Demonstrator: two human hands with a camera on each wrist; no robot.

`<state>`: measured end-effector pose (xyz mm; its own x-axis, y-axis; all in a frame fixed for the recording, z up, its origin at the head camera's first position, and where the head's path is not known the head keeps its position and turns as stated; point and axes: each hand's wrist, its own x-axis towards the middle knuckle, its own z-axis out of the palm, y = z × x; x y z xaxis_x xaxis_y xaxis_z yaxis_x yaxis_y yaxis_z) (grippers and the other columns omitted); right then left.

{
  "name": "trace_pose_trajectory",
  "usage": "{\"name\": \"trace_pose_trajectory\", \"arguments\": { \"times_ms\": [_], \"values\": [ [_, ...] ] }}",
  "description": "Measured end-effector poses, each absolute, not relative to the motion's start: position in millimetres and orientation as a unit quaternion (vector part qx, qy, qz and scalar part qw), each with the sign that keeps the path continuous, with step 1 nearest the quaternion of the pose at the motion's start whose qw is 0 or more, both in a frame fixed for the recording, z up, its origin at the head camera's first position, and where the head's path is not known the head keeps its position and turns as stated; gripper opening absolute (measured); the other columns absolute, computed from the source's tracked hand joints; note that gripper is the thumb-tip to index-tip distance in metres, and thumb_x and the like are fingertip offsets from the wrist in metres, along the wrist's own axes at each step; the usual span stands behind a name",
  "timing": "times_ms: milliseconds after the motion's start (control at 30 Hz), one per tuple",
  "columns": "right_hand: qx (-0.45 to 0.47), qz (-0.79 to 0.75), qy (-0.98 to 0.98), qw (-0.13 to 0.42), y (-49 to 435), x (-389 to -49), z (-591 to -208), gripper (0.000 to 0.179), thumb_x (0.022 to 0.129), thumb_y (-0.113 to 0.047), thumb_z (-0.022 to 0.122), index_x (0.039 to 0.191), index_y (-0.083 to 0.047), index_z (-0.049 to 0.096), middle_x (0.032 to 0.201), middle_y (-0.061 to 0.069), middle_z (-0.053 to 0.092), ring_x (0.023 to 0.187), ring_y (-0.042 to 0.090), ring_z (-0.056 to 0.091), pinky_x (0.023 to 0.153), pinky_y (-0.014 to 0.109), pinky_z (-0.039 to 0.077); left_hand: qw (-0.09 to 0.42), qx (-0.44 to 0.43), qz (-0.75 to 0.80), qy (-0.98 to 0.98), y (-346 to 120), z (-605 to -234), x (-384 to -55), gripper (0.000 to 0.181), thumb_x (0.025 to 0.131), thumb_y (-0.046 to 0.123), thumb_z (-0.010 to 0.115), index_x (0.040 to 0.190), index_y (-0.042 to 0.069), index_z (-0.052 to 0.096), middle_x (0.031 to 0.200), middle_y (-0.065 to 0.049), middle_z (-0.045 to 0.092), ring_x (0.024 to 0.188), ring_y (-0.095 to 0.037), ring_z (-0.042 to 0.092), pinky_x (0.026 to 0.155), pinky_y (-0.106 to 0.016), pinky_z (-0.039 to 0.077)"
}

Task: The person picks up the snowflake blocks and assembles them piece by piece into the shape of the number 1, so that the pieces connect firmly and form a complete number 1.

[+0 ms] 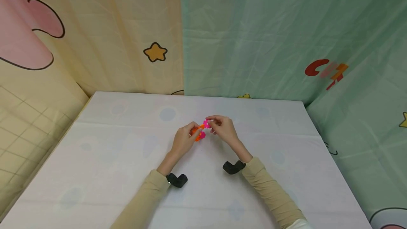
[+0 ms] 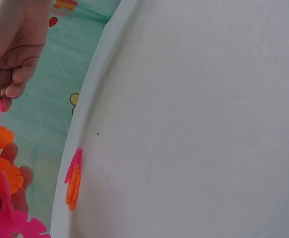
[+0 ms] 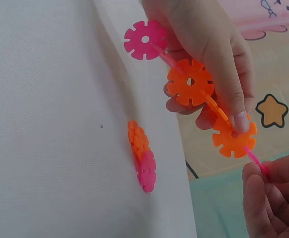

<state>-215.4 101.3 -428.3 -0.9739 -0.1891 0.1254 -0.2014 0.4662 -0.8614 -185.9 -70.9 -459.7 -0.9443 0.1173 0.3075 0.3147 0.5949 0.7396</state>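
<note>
My left hand (image 1: pixel 183 140) grips a chain of notched plastic snowflake discs. In the right wrist view, the chain runs from a pink disc (image 3: pixel 145 39) through an orange disc (image 3: pixel 190 83) to another orange disc (image 3: pixel 234 139) under the left thumb. Between them, linking discs show edge-on. My right hand (image 1: pixel 223 129) pinches a pink disc (image 3: pixel 256 161), seen edge-on, whose edge meets the chain's last orange disc. Whether it sits fully in the slot, I cannot tell. The pink disc at the chain's other end (image 2: pixel 19 224) hangs free of my fingers.
On the white-covered table (image 1: pixel 111 172), a few loose orange discs (image 3: pixel 138 139) and pink discs (image 3: pixel 147 171) lie beyond the hands, near the far edge. Printed curtains (image 1: pixel 254 38) stand behind the table. A black wrist mount (image 1: pixel 177 180) is on the left wrist, another (image 1: pixel 234 167) on the right.
</note>
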Motion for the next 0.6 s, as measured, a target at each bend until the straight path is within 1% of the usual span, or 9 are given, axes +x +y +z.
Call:
{"name": "trace_pose_trajectory", "arguments": {
  "times_ms": [100,200,333,600],
  "values": [
    [0.116,0.494,-0.862,0.013,101,-215,-426,0.019,0.093,-0.009,0.060,0.108,-0.004,0.071,0.076,0.018,0.066,0.056,0.017,0.062,0.055,0.020,0.052,0.115,-0.127,-0.432,-0.886,-71,-460,-186,0.013,0.092,0.022,0.065,0.099,0.011,0.067,0.073,-0.002,0.066,0.058,-0.011,0.048,0.052,-0.018,0.040],
    [0.125,0.480,-0.868,0.016,101,-217,-423,0.019,0.092,-0.009,0.060,0.107,-0.002,0.071,0.072,0.013,0.064,0.053,0.014,0.059,0.054,0.021,0.051,0.120,-0.133,-0.431,-0.884,-71,-460,-187,0.012,0.091,0.020,0.066,0.098,0.010,0.067,0.072,-0.002,0.065,0.059,-0.011,0.048,0.053,-0.019,0.040],
    [0.139,0.470,-0.871,0.006,103,-220,-419,0.020,0.092,-0.009,0.059,0.105,0.000,0.071,0.067,0.011,0.063,0.052,0.014,0.057,0.051,0.023,0.048,0.127,-0.141,-0.428,-0.884,-70,-459,-186,0.013,0.089,0.018,0.068,0.098,0.009,0.067,0.074,-0.002,0.064,0.060,-0.012,0.048,0.055,-0.018,0.041],
    [0.123,0.480,-0.868,-0.018,106,-221,-418,0.019,0.091,-0.008,0.057,0.101,-0.004,0.073,0.064,0.009,0.063,0.051,0.015,0.056,0.051,0.024,0.049,0.140,-0.152,-0.426,-0.881,-67,-458,-185,0.011,0.087,0.015,0.070,0.095,0.008,0.067,0.072,-0.002,0.063,0.060,-0.012,0.047,0.055,-0.018,0.041]
  ]
}}
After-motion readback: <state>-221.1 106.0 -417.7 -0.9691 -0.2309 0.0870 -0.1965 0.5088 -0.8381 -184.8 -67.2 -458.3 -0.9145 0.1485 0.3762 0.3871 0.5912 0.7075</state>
